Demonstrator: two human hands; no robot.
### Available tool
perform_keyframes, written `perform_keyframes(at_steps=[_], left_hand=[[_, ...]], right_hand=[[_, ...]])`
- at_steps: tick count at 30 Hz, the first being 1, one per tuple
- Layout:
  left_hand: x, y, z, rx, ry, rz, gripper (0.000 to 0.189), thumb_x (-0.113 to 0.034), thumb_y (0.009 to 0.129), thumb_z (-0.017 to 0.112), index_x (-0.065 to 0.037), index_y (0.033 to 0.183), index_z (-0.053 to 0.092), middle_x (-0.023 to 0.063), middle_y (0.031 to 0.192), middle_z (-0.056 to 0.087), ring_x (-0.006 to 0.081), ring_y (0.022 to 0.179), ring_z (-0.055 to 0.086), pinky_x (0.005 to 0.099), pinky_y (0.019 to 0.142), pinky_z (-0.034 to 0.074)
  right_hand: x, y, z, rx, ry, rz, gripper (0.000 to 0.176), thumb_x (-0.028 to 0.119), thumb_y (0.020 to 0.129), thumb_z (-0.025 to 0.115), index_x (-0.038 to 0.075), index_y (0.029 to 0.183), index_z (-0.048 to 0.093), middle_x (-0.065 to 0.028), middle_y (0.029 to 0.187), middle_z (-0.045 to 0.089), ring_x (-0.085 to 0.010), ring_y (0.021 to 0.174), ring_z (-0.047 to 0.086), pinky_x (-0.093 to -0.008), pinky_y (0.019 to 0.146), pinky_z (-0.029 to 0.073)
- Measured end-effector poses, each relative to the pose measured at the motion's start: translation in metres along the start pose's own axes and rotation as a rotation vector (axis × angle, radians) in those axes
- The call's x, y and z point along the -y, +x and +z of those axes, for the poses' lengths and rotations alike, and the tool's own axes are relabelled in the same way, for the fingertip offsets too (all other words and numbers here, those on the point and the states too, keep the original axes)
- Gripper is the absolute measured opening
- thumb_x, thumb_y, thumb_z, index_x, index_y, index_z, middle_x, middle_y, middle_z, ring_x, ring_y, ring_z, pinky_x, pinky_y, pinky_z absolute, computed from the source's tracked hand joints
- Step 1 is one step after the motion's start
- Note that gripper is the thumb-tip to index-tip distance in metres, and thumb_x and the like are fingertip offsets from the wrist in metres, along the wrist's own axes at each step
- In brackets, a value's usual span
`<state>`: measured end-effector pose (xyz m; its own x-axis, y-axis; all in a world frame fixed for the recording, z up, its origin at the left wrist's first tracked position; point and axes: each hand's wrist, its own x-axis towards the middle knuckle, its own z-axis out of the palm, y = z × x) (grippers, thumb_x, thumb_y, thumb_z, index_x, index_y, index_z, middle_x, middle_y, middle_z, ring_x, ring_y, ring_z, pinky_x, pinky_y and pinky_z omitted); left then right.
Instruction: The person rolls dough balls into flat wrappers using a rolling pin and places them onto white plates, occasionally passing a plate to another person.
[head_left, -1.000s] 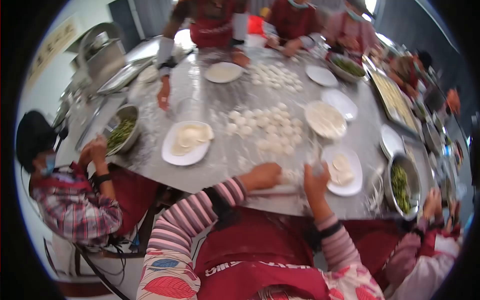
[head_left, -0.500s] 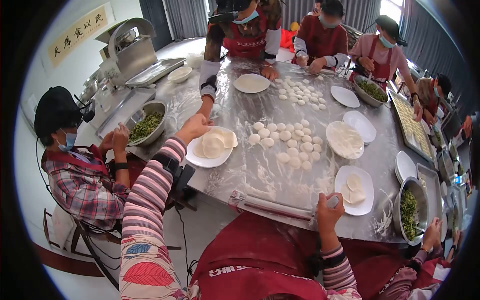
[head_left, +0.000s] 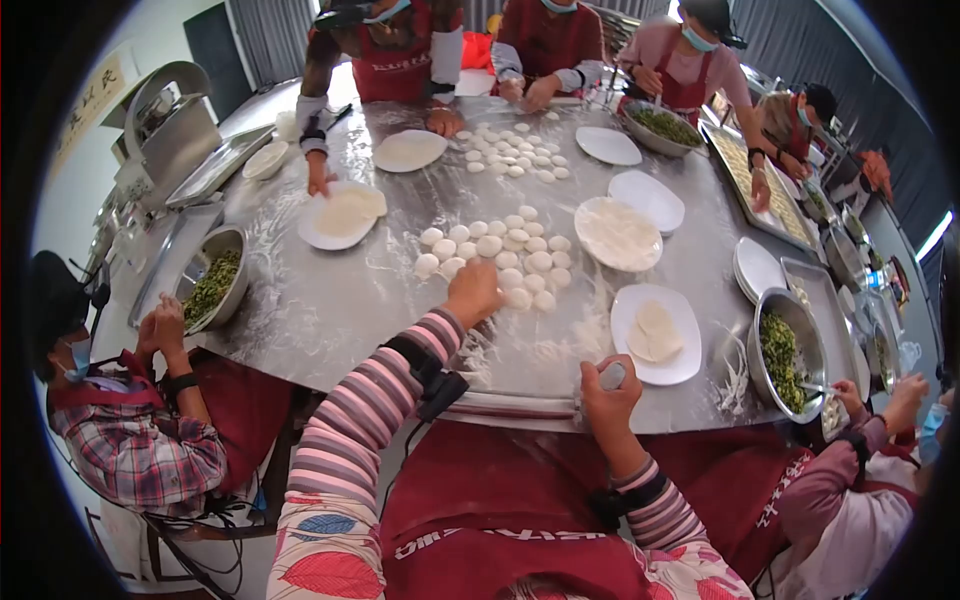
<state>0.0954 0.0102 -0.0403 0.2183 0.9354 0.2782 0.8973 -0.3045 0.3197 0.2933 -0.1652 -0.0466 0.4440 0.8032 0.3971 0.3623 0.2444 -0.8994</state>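
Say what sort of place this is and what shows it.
Probably a shared kitchen for making dumplings: a big steel table dusted with flour, rows of dough rounds, bowls of green filling, people in red aprons. The right hand grips a rolling pin.

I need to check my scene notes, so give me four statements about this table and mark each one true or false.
1. The left hand reaches the near edge of the cluster of round dough pieces. True.
2. The person's other hand lies flat and empty on the steel. False: the right hand is closed around the end of a pale rolling pin at the table's near edge.
3. The white plate beside that hand carries flattened wrappers. True.
4. The bowl at the far right is empty. False: the metal bowl holds chopped green filling.
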Motion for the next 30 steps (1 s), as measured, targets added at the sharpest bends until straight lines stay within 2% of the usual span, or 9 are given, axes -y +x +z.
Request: perform_keyframes(at_steps=[3, 8, 11, 15, 17, 18, 22, 26, 30], left_hand=[[0.003, -0.011, -0.014, 0.267, -0.219, 0.06, 0.031, -0.021, 0.062, 0.071, 0.0, 0.078, 0.055, 0.0163, 0.074, 0.059, 0.0325, 0.07, 0.057, 0.036, 0.065, 0.047], [-0.015, -0.055, -0.003, 0.616, -0.899, -0.056, 0.02, -0.008, 0.069, 0.068, 0.003, 0.083, 0.06, 0.0033, 0.072, 0.059, 0.0091, 0.067, 0.055, 0.0264, 0.058, 0.044], [-0.036, -0.061, -0.01, 0.604, -0.761, 0.071, 0.014, -0.009, 0.071, 0.066, 0.002, 0.079, 0.061, 0.0046, 0.071, 0.061, 0.0105, 0.065, 0.055, 0.0262, 0.059, 0.045], [-0.042, -0.052, -0.019, 0.612, -0.536, 0.135, 0.014, -0.009, 0.069, 0.064, 0.001, 0.077, 0.061, 0.008, 0.067, 0.061, 0.0167, 0.06, 0.058, 0.0292, 0.059, 0.046], [-0.036, -0.057, -0.023, 0.627, -0.522, 0.104, 0.014, -0.009, 0.069, 0.064, 0.001, 0.078, 0.06, 0.0102, 0.068, 0.061, 0.0191, 0.061, 0.059, 0.0299, 0.059, 0.046], [-0.033, -0.061, -0.024, 0.649, -0.546, 0.129, 0.014, -0.01, 0.069, 0.063, 0.001, 0.078, 0.06, 0.0107, 0.069, 0.062, 0.0191, 0.063, 0.059, 0.0304, 0.059, 0.046], [-0.035, -0.068, -0.013, 0.6, -0.56, 0.209, 0.014, -0.01, 0.072, 0.062, 0.001, 0.079, 0.06, 0.0114, 0.071, 0.062, 0.019, 0.067, 0.06, 0.0317, 0.06, 0.046], [-0.038, -0.055, -0.026, 0.686, -0.514, 0.204, 0.015, -0.011, 0.073, 0.062, 0.002, 0.08, 0.059, 0.0129, 0.071, 0.061, 0.0203, 0.067, 0.06, 0.0324, 0.061, 0.046], [-0.028, -0.06, -0.031, 0.684, -0.525, 0.237, 0.016, -0.012, 0.072, 0.062, 0.002, 0.079, 0.058, 0.0134, 0.071, 0.06, 0.0201, 0.065, 0.059, 0.0326, 0.06, 0.046]], right_hand=[[0.015, 0.0, -0.004, -0.013, -0.07, -0.11, 0.022, 0.004, 0.068, 0.071, 0.006, 0.07, 0.049, -0.0067, 0.059, 0.053, -0.0169, 0.052, 0.052, -0.028, 0.051, 0.042], [0.026, 0.026, 0.005, 0.029, 0.063, -0.416, 0.019, 0.003, 0.07, 0.07, 0.005, 0.071, 0.051, -0.008, 0.061, 0.057, -0.0187, 0.054, 0.058, -0.0278, 0.053, 0.046], [0.027, 0.047, 0.023, 0.09, 0.058, -0.192, 0.02, 0.005, 0.07, 0.071, 0.005, 0.071, 0.051, -0.0084, 0.058, 0.056, -0.0195, 0.052, 0.058, -0.0293, 0.05, 0.045], [0.009, 0.057, 0.031, 0.135, -0.062, -0.124, 0.021, 0.001, 0.072, 0.068, 0.004, 0.071, 0.047, -0.0062, 0.059, 0.056, -0.0122, 0.05, 0.055, -0.0245, 0.049, 0.044], [0.014, 0.036, 0.016, 0.007, -0.266, -0.231, 0.025, 0.012, 0.068, 0.074, 0.005, 0.071, 0.05, -0.0094, 0.056, 0.055, -0.0222, 0.049, 0.057, -0.0319, 0.048, 0.044], [0.005, 0.028, 0.014, 0.054, -0.104, -0.062, 0.026, 0.014, 0.068, 0.074, 0.004, 0.072, 0.05, -0.0116, 0.057, 0.055, -0.0258, 0.049, 0.056, -0.0349, 0.048, 0.044], [-0.007, 0.051, 0.035, 0.006, -0.232, -0.159, 0.026, 0.015, 0.07, 0.071, 0.001, 0.082, 0.052, -0.0178, 0.06, 0.056, -0.0362, 0.053, 0.055, -0.0405, 0.049, 0.043], [-0.008, 0.051, 0.035, -0.029, -0.271, -0.235, 0.027, 0.016, 0.07, 0.071, 0.0, 0.083, 0.053, -0.0184, 0.061, 0.056, -0.0367, 0.054, 0.055, -0.0409, 0.05, 0.043], [0.003, 0.019, 0.008, 0.068, -0.107, -0.032, 0.028, 0.018, 0.071, 0.07, 0.001, 0.082, 0.051, -0.017, 0.059, 0.055, -0.0366, 0.054, 0.055, -0.0411, 0.051, 0.043]])
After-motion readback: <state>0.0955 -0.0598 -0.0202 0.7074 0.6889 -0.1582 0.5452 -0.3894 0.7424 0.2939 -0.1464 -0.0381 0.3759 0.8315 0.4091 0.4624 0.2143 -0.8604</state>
